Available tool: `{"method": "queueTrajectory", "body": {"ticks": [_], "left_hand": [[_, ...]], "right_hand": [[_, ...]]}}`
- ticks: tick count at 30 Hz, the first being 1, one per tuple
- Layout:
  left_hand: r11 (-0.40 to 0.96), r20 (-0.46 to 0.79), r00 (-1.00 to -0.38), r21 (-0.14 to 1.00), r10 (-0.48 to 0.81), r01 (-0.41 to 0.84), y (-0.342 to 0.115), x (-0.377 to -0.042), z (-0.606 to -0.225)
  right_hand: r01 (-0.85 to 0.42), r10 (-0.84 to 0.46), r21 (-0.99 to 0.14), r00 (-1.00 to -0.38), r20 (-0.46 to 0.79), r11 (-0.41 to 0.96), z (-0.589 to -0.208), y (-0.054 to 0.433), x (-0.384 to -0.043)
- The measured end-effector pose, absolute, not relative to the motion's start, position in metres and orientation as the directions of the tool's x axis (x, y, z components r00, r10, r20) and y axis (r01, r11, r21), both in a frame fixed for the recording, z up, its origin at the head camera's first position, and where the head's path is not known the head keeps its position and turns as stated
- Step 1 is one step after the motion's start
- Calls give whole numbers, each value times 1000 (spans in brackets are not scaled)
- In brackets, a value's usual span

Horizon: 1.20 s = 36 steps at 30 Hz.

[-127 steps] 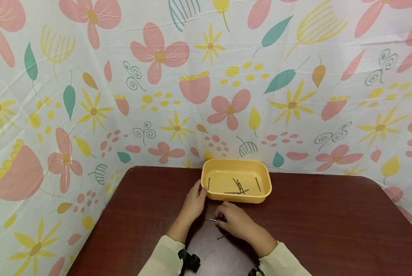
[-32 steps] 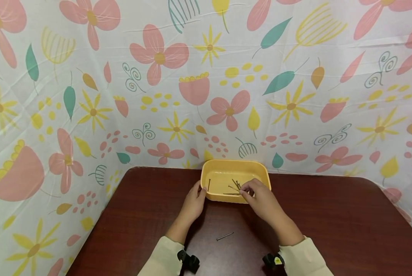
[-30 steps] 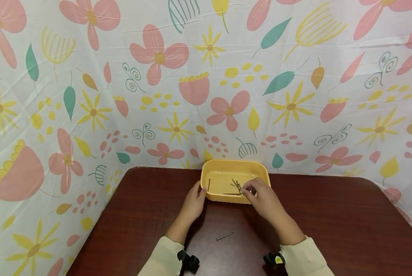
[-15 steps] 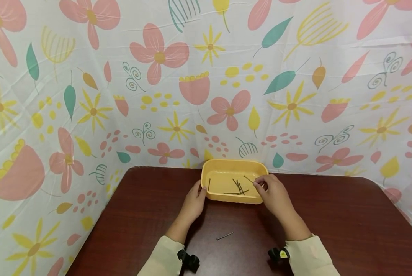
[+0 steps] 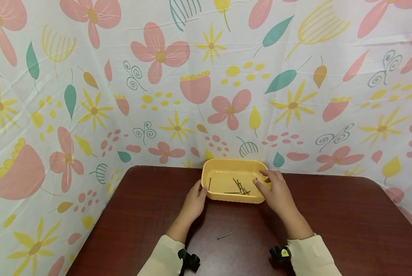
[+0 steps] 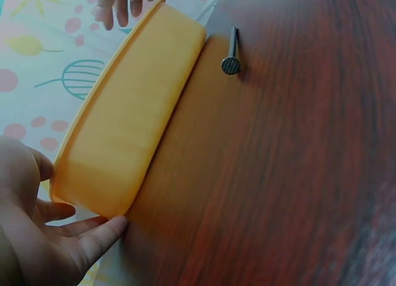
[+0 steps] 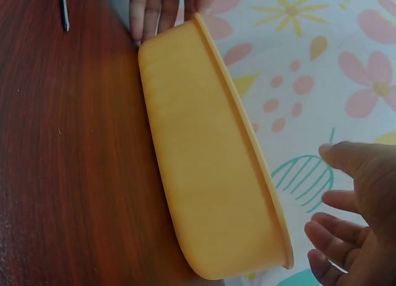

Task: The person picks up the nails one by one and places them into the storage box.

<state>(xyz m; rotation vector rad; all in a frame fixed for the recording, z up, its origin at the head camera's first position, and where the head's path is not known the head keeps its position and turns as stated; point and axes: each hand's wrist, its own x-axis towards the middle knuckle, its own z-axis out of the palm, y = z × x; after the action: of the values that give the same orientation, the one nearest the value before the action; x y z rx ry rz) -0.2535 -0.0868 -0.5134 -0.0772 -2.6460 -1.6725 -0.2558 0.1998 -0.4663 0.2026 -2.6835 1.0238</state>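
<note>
A yellow plastic tray (image 5: 237, 198) stands at the back of the table with several nails (image 5: 239, 187) in it. Most lie heaped in its middle; one is near the left end. My left hand (image 5: 193, 201) holds the tray's left end, thumb at the rim and fingers along the end wall. Over the right end, my right hand (image 5: 278, 193) has its fingers spread and nothing pinched between them. In the right wrist view those fingers (image 7: 343, 236) stand apart from the tray wall. A single nail (image 5: 225, 235) lies on the table between my forearms, its flat head showing in the left wrist view.
The dark red-brown wooden table (image 5: 151, 214) ends just behind the tray. A flower-printed cloth (image 5: 226, 76) hangs along its back and left side. Black cameras are strapped at both wrists (image 5: 189, 260).
My right hand picked up one of two nails from the table, carried it over the tray and let go near the right end. My left hand stays at the tray's left end.
</note>
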Motion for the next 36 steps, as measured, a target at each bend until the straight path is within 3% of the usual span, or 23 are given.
{"method": "queueTrajectory", "body": {"ticks": [25,36], "left_hand": [[436,17,-999,899,32,29,-87,-253,-515],[440,35,-999,897,32,45,-87,-255,-517]], "right_hand": [[-278,-117,-613,-950,290,740,-467,194,-250],[-385,-173,-597,-908,382,703,-463,185,-245]]}}
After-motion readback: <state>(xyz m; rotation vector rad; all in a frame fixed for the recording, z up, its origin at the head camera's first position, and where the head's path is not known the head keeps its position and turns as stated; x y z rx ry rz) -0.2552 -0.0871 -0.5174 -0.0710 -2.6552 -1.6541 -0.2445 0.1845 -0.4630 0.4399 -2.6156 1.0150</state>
